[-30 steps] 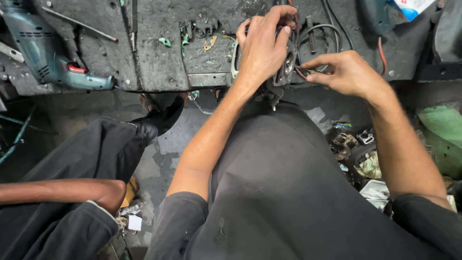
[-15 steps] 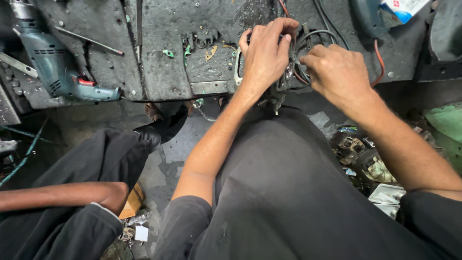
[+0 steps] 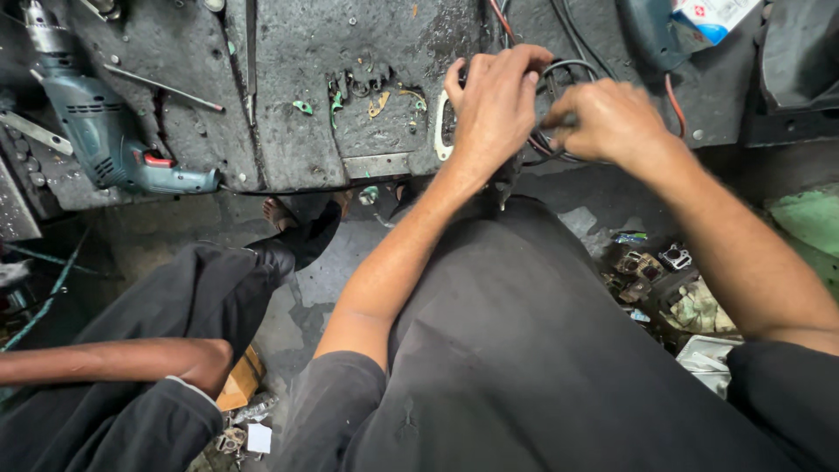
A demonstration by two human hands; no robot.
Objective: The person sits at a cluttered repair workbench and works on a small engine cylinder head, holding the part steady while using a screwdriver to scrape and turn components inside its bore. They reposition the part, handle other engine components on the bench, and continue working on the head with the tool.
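Left hand curls over a small dark part at the table edge, gripping it. Right hand pinches black cable loop just beside it. Work looks mid-way, cable not settled. Teal power drill lies far left, untouched.

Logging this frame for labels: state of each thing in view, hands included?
left hand: closed over a dark part at the bench edge
right hand: gripping the black cable loop
electric drill: lying on its side on the bench, untouched
metal rod: lying flat beside the drill
workbench: grimy, littered with small scraps
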